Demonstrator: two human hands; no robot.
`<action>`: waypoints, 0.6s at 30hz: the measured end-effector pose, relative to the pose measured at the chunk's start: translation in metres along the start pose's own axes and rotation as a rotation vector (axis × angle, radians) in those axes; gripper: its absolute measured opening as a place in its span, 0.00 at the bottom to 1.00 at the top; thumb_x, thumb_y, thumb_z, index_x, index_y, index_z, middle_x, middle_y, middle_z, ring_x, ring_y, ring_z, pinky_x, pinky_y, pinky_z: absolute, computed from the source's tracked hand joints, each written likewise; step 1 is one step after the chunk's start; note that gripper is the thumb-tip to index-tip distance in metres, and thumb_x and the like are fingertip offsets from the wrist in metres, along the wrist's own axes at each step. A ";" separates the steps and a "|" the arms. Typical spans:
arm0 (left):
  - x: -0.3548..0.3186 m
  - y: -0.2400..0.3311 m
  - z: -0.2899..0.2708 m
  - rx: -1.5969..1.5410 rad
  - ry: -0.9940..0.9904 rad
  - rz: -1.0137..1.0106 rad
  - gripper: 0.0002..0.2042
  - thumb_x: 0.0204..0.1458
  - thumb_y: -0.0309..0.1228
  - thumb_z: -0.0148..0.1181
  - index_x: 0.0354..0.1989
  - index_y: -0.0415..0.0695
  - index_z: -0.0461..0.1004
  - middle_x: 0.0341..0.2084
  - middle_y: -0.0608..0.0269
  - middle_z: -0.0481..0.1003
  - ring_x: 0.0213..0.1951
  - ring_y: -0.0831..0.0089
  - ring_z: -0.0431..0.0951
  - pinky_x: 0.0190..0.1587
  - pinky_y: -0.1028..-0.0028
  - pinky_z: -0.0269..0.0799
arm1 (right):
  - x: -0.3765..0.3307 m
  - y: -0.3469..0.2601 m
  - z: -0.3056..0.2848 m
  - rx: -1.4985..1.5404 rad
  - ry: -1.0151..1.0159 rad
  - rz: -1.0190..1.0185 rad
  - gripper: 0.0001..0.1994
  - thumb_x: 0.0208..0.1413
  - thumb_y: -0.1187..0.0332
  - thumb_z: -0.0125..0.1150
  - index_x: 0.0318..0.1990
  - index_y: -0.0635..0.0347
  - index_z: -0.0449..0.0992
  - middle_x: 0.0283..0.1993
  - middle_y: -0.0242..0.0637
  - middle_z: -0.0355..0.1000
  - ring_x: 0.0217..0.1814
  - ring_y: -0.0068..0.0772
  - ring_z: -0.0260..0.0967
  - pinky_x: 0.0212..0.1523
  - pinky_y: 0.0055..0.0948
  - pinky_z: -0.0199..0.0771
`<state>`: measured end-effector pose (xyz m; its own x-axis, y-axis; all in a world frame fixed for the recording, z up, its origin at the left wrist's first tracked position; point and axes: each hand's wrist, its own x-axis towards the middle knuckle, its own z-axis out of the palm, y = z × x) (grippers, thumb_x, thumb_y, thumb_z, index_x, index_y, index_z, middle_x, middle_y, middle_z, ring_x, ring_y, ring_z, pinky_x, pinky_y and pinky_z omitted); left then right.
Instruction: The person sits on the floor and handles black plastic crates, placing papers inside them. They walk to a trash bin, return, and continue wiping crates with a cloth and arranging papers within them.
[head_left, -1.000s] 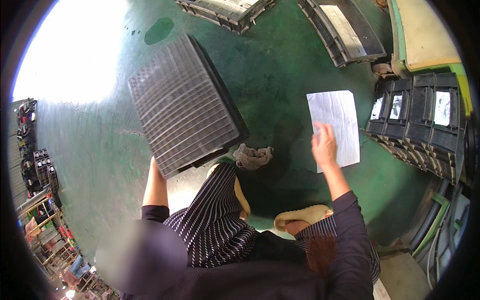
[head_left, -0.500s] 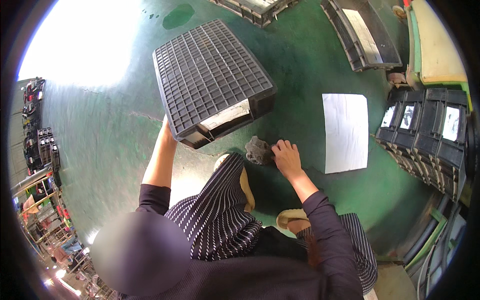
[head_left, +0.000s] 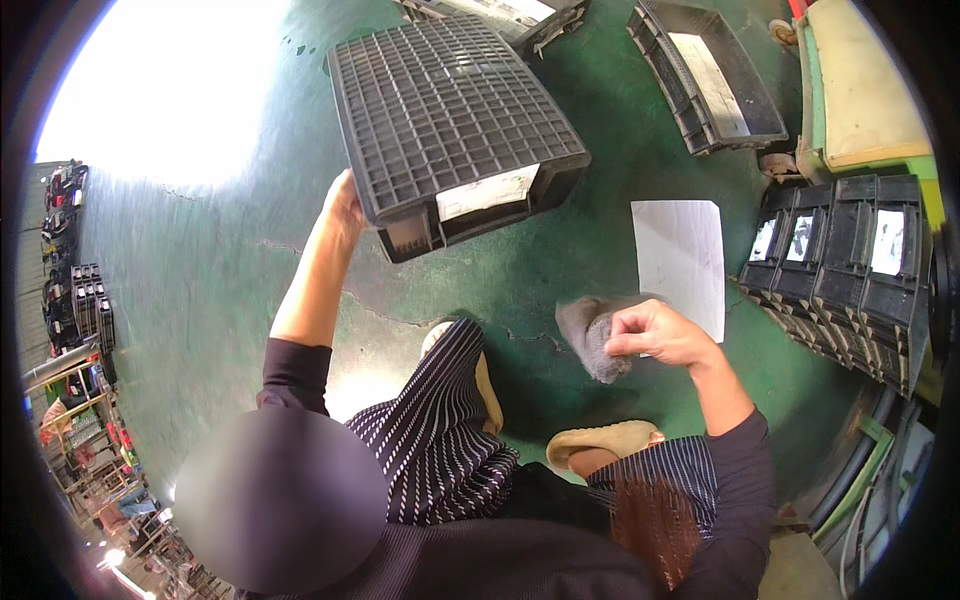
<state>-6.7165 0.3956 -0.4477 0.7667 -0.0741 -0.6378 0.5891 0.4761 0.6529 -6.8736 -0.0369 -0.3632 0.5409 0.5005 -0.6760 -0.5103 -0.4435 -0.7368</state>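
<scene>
A large black plastic crate is turned bottom-up, its ribbed grid underside facing me, with a pale label on its near wall. My left hand grips the crate's left corner and holds it tilted above the green floor. My right hand is lifted in front of me, pinching a crumpled grey rag that hangs from the fingers. A white sheet of paper lies flat on the floor just beyond that hand.
A row of upright black crates with labels stands at the right. An open black crate lies at the top right, another at the top edge. A yellow pad sits far right. My striped trouser legs and tan shoes fill the lower middle.
My right hand left the paper, took the grey rag off the floor and raised it. The crate swung up and to the right in my left hand.
</scene>
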 end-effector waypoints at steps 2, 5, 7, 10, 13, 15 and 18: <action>-0.020 0.006 0.054 0.109 0.195 0.030 0.14 0.57 0.31 0.42 0.40 0.32 0.70 0.34 0.48 0.75 0.33 0.62 0.79 0.34 0.61 0.78 | -0.017 0.001 -0.002 0.078 0.014 0.043 0.13 0.47 0.65 0.63 0.19 0.64 0.72 0.18 0.29 0.68 0.21 0.17 0.61 0.22 0.22 0.60; -0.025 0.018 0.056 -0.002 0.167 0.036 0.15 0.58 0.29 0.36 0.41 0.29 0.67 0.35 0.44 0.74 0.31 0.59 0.79 0.30 0.60 0.79 | -0.037 -0.010 -0.007 0.045 0.018 0.000 0.11 0.47 0.68 0.63 0.18 0.61 0.71 0.18 0.25 0.65 0.22 0.13 0.58 0.22 0.19 0.58; -0.016 0.026 0.036 -0.170 -0.110 -0.127 0.16 0.59 0.28 0.34 0.42 0.29 0.66 0.34 0.42 0.73 0.31 0.59 0.79 0.30 0.60 0.79 | -0.045 -0.006 -0.009 -0.023 -0.008 0.048 0.11 0.46 0.66 0.64 0.19 0.62 0.72 0.19 0.26 0.66 0.22 0.15 0.59 0.23 0.20 0.59; -0.014 0.031 0.027 -0.249 -0.241 -0.130 0.17 0.59 0.28 0.29 0.43 0.28 0.64 0.33 0.40 0.73 0.30 0.59 0.79 0.30 0.61 0.80 | -0.038 0.004 -0.001 -0.549 0.032 0.017 0.14 0.43 0.61 0.65 0.19 0.62 0.72 0.18 0.34 0.68 0.22 0.29 0.64 0.26 0.29 0.63; -0.029 0.046 0.041 -0.197 -0.157 -0.126 0.17 0.59 0.28 0.29 0.43 0.29 0.64 0.31 0.41 0.73 0.29 0.59 0.79 0.30 0.61 0.80 | -0.028 -0.014 0.005 -0.630 0.472 -0.193 0.19 0.37 0.62 0.69 0.38 0.57 0.72 0.42 0.46 0.68 0.44 0.46 0.66 0.43 0.37 0.66; -0.053 0.052 0.064 -0.074 -0.107 -0.065 0.16 0.57 0.29 0.34 0.43 0.29 0.66 0.34 0.42 0.73 0.31 0.59 0.78 0.33 0.63 0.78 | -0.012 -0.057 -0.002 -0.646 0.809 -0.597 0.34 0.33 0.62 0.71 0.52 0.53 0.64 0.56 0.48 0.57 0.57 0.50 0.58 0.53 0.39 0.62; -0.087 0.054 0.120 -0.023 0.026 0.046 0.16 0.57 0.35 0.42 0.43 0.34 0.69 0.34 0.49 0.75 0.30 0.63 0.78 0.33 0.68 0.77 | 0.019 -0.091 -0.003 -0.376 0.597 -0.787 0.47 0.33 0.56 0.72 0.62 0.58 0.51 0.62 0.49 0.51 0.63 0.47 0.52 0.60 0.39 0.54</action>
<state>-6.7212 0.3228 -0.3083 0.7859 -0.0292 -0.6176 0.5470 0.4986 0.6725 -6.8148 0.0105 -0.3087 0.9224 0.3459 0.1715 0.3119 -0.4058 -0.8591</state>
